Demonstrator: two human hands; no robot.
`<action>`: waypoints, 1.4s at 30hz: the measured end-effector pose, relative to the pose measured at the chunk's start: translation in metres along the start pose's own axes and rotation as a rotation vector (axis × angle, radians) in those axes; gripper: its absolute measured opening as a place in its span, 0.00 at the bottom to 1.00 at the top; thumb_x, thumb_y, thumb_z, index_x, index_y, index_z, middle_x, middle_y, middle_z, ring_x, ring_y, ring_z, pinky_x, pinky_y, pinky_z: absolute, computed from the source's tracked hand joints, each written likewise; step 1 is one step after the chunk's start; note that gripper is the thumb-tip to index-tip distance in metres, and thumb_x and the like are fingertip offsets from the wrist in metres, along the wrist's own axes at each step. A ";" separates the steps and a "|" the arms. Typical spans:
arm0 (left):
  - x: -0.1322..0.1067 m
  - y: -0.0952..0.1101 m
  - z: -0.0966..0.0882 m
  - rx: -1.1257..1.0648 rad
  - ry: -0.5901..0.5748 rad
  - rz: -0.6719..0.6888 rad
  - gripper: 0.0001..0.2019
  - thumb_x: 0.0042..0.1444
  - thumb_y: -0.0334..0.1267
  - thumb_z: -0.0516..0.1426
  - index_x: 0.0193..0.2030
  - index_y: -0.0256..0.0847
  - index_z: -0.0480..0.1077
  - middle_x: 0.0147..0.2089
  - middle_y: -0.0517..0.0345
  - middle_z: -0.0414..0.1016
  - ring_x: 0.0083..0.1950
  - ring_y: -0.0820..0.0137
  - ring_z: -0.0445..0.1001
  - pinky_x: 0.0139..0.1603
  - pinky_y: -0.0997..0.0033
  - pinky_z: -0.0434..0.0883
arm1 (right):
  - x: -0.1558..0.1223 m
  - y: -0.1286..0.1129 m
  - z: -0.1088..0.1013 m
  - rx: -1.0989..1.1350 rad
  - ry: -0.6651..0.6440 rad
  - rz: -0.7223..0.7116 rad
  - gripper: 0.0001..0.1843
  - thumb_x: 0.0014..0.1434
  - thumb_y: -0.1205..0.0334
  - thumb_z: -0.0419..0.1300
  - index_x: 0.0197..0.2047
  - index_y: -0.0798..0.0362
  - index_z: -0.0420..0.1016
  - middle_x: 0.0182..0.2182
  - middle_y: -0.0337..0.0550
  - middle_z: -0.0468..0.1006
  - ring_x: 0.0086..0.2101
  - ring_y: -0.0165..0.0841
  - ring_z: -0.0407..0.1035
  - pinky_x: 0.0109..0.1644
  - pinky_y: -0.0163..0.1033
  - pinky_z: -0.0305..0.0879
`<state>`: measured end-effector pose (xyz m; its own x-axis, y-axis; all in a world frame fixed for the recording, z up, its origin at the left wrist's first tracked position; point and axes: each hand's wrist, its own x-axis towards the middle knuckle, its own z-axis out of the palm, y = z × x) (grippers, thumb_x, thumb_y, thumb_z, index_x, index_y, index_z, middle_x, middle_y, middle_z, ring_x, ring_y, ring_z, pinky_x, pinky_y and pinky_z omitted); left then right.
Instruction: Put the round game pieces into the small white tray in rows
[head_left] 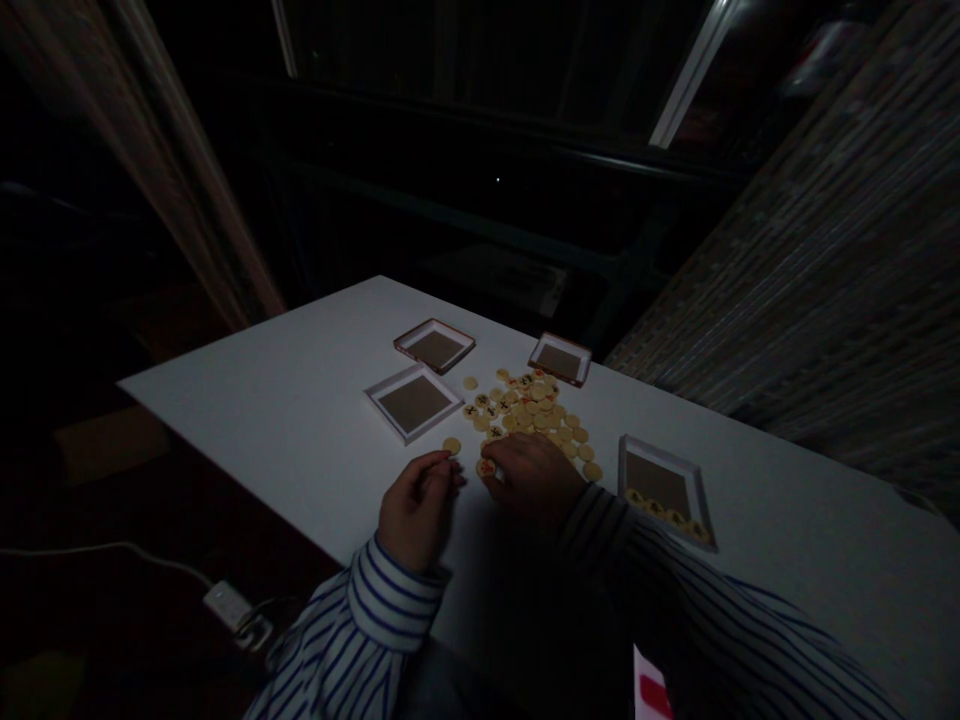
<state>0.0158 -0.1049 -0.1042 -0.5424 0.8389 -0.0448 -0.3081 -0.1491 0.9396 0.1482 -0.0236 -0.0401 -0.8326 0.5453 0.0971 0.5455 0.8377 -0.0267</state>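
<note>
Four shallow trays sit on the table [300, 400]. The right tray [697, 490] is just beyond my right forearm. It holds a row of discs [667, 515] along its near edge, and the rest of its brown floor is bare. The near-left tray [375, 397], the far-left tray [400, 342] and the far tray [534, 352] show only their brown floors.

Between the trays lies a loose pile [536, 410] of pale round discs, some marked in red or black. It runs from the far tray down to my right hand [532, 475]. That hand lies palm down with the fingers curved, and their tips rest on a red-marked disc [486, 467] at the near end of the pile. It is too dim to tell whether I pinch that disc or only touch it.

My left hand [416, 505] is loosely curled just beside the right, fingers bent toward the thumb. I cannot tell if anything is in it. A single disc [451, 446] lies just past its knuckles, apart from the pile and near the corner of the near-left tray.

Both hands are near the table's front edge, and my striped sleeves cross it. Left of the near-left tray the white top is open all the way to the left corner. There is more bare top to the right, past the right tray.
</note>
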 end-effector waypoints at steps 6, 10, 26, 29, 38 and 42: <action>-0.001 0.006 0.000 0.100 -0.005 0.040 0.17 0.47 0.46 0.58 0.40 0.34 0.69 0.33 0.53 0.76 0.34 0.70 0.75 0.40 0.67 0.72 | 0.000 -0.001 0.004 -0.082 -0.075 0.006 0.11 0.57 0.60 0.50 0.39 0.54 0.69 0.38 0.47 0.75 0.41 0.38 0.65 0.43 0.42 0.53; -0.002 0.007 0.000 0.192 -0.009 0.083 0.17 0.48 0.46 0.57 0.40 0.35 0.69 0.34 0.52 0.76 0.34 0.69 0.75 0.40 0.66 0.72 | -0.002 -0.003 0.005 -0.096 -0.075 -0.023 0.11 0.57 0.59 0.50 0.37 0.53 0.70 0.36 0.45 0.75 0.40 0.38 0.65 0.42 0.42 0.53; 0.049 0.041 0.015 0.760 0.009 0.538 0.13 0.54 0.40 0.50 0.42 0.38 0.70 0.37 0.53 0.74 0.36 0.69 0.72 0.39 0.68 0.69 | 0.000 0.045 -0.011 -0.030 -0.027 0.360 0.14 0.56 0.53 0.50 0.36 0.53 0.71 0.35 0.44 0.74 0.37 0.35 0.66 0.38 0.37 0.54; 0.053 0.030 0.013 0.843 -0.008 0.568 0.13 0.55 0.39 0.50 0.42 0.37 0.70 0.36 0.54 0.74 0.35 0.69 0.72 0.37 0.70 0.69 | 0.005 0.041 -0.007 -0.045 -0.057 0.387 0.17 0.57 0.50 0.49 0.37 0.52 0.70 0.36 0.46 0.74 0.37 0.36 0.66 0.37 0.37 0.54; 0.048 0.020 0.008 0.917 -0.094 0.668 0.11 0.55 0.36 0.49 0.41 0.37 0.69 0.36 0.54 0.74 0.36 0.70 0.73 0.39 0.70 0.70 | 0.009 0.043 -0.003 0.003 -0.012 0.414 0.13 0.55 0.53 0.52 0.35 0.52 0.70 0.34 0.45 0.75 0.36 0.35 0.66 0.36 0.38 0.56; 0.047 0.019 0.010 0.894 -0.158 0.733 0.10 0.54 0.35 0.51 0.41 0.38 0.68 0.36 0.54 0.74 0.36 0.71 0.72 0.38 0.71 0.70 | 0.011 0.050 -0.001 0.427 0.079 0.517 0.13 0.50 0.52 0.55 0.33 0.52 0.72 0.28 0.41 0.75 0.30 0.31 0.67 0.32 0.35 0.58</action>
<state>-0.0079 -0.0627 -0.0847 -0.2393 0.7703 0.5911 0.7330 -0.2559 0.6302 0.1660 0.0241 -0.0397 -0.4565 0.8889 0.0380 0.7727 0.4173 -0.4784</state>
